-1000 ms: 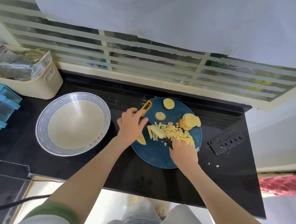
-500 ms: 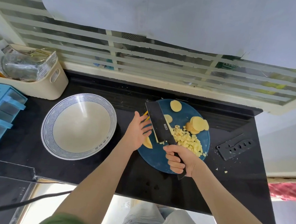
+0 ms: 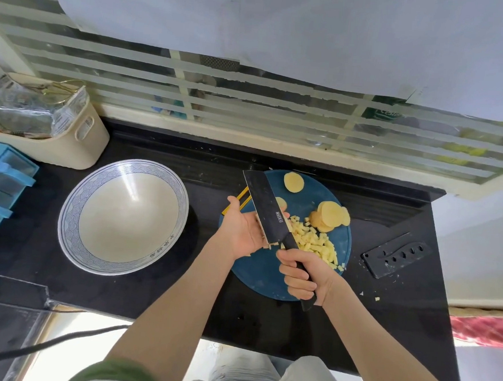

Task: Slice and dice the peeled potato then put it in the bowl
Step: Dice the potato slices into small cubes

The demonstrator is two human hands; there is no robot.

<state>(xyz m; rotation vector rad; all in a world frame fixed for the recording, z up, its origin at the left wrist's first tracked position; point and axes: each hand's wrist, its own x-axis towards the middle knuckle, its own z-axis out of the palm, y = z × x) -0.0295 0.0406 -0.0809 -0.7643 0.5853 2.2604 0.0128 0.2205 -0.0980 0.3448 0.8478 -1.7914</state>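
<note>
black stone counter (image 3: 264,325) runs under a window with frosted stripes, and someone stands at it, working over a round blue cutting board (image 3: 256,274). the right hand (image 3: 305,273) is wrapped tight round the black handle of a cleaver (image 3: 265,206), whose broad dark blade is lifted off the board and slants away from that fist toward the window. the left hand (image 3: 243,230) lies with straight fingers, palm up, against the blade's left face, one fingertip peeking out past its far edge; it grips nothing. a few pale potato bits cling to the blade's heel, just above the right fist. diced potato (image 3: 315,242) sits in a loose heap on the board just beyond the right knuckles. a stack of round slices (image 3: 330,215) lies past the heap, with a lone slice (image 3: 293,182) farther out by the blade's tip. a yellow tool (image 3: 242,197) pokes out behind the left fingers. the wide patterned bowl (image 3: 75,196) stands well left of the left hand. a black knife sheath (image 3: 394,258) lies right of the right hand.
</note>
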